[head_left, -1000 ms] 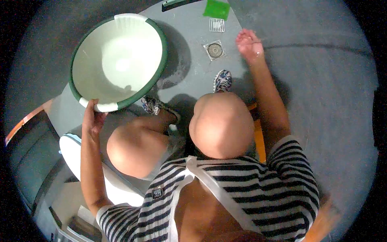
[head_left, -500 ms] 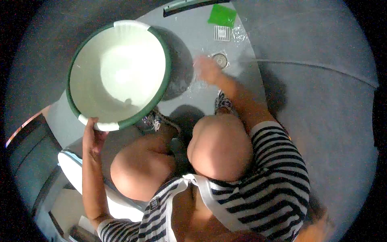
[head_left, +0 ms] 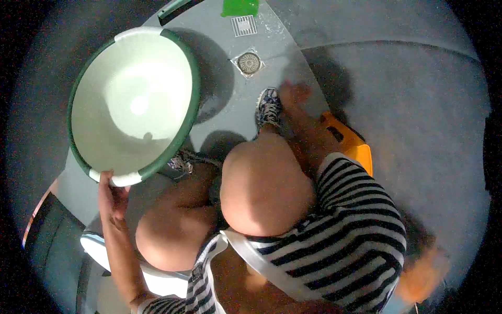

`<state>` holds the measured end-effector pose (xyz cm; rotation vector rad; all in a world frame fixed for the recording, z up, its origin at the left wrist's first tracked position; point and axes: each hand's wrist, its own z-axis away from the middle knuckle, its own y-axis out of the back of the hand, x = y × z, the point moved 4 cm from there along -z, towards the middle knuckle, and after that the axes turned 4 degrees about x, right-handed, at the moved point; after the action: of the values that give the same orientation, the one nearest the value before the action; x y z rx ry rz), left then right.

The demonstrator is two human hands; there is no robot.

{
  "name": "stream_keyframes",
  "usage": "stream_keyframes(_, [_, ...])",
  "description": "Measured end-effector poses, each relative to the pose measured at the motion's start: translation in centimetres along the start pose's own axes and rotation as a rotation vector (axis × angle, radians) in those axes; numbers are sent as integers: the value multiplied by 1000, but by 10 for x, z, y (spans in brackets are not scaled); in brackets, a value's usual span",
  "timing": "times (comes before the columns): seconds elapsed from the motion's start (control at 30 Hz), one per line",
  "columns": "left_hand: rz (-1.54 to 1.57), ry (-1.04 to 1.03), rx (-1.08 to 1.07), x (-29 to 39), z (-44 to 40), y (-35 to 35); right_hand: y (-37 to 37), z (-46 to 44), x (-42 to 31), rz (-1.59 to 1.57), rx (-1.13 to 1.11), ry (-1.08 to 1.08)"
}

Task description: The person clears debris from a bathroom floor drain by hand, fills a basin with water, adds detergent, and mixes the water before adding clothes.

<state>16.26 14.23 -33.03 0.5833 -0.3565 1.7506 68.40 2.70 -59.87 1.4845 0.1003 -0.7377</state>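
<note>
My left hand [head_left: 113, 198] is closed on the white near-side grip of a large round wash tub [head_left: 99, 125]. The tub has a pale inside and a green rim with white sections, and its open mouth is turned up toward me. Nothing shows inside it but glare and shadow. To the right of my patterned shoe [head_left: 269, 107], my right hand [head_left: 295, 93] hangs low and is smeared by motion, so its fingers are unclear. Beside my right forearm is an orange plastic object [head_left: 358, 149], partly hidden by my arm and sleeve.
A round floor drain [head_left: 249, 63] and a square drain grate [head_left: 244, 25] lie on the wet grey floor, with a green sheet [head_left: 240, 7] beyond. At lower left is a white toilet-like edge [head_left: 164, 282]. A blurred orange shape [head_left: 421, 277] appears at lower right.
My right hand has moved from beside the round drain back toward me, to the right of my shoe. The orange plastic object has come into view. My left hand keeps hold of the tub.
</note>
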Motion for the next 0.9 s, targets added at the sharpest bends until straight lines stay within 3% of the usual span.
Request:
stream_keyframes(0.13, [-135,37,38,10,3,3,20,-23,-43,-116,-33,44])
stream_keyframes(0.2, [-110,9,18,10,-8,13,46,-28,-61,-236,125,173])
stream_keyframes(0.23, [-170,-5,51,13,2,12,35,-24,-19,-226,127,295])
stream_keyframes(0.27, [-157,-24,59,17,6,20,35,-11,17,-120,-244,81])
stream_keyframes(0.3, [-184,-50,66,21,11,30,43,8,38,21,-422,46])
stream_keyframes(0.4, [-213,-109,103,22,13,47,80,93,91,334,-758,42])
stream_keyframes(0.5, [-151,-169,110,26,30,47,123,162,91,440,-994,26])
stream_keyframes(0.7, [-62,-214,146,38,51,55,171,177,68,484,-1118,85])
stream_keyframes(0.77, [85,-150,21,29,45,71,182,162,54,476,-1078,121])
stream_keyframes(0.87, [227,-217,92,18,65,53,222,140,-65,438,-1081,-21])
stream_keyframes(0.9, [229,-258,-66,23,74,53,222,142,-68,505,-1120,-16])
